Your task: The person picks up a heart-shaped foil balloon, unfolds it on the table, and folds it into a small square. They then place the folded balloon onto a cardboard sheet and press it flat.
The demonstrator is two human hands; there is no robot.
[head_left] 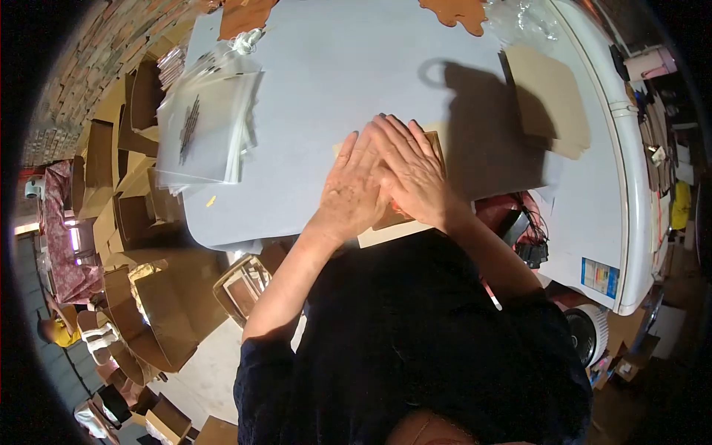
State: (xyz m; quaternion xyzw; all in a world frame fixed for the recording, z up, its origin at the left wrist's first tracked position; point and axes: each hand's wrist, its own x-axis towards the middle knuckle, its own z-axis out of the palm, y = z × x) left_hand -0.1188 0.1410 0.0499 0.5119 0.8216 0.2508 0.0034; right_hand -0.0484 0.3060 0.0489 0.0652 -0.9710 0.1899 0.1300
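My left hand [350, 191] lies flat with its fingers stretched forward, close to the table's near edge. Partly over it rests my right hand [417, 174], also flat, its fingers pointing ahead and to the left. Beneath both palms is a flat brown piece [390, 218], mostly hidden; what it is I cannot tell. A small patch of red shows by the right palm. A cream-coloured sheet of card [382, 235] sticks out under the brown piece toward my body.
Clear plastic bags [211, 122] are piled on the table [326, 67] at left. Kraft card sheets [549, 96] lie at right, and brown pieces [456, 13] at the far edge. Cardboard boxes [163, 311] crowd the left floor. A white appliance [593, 222] stands at right.
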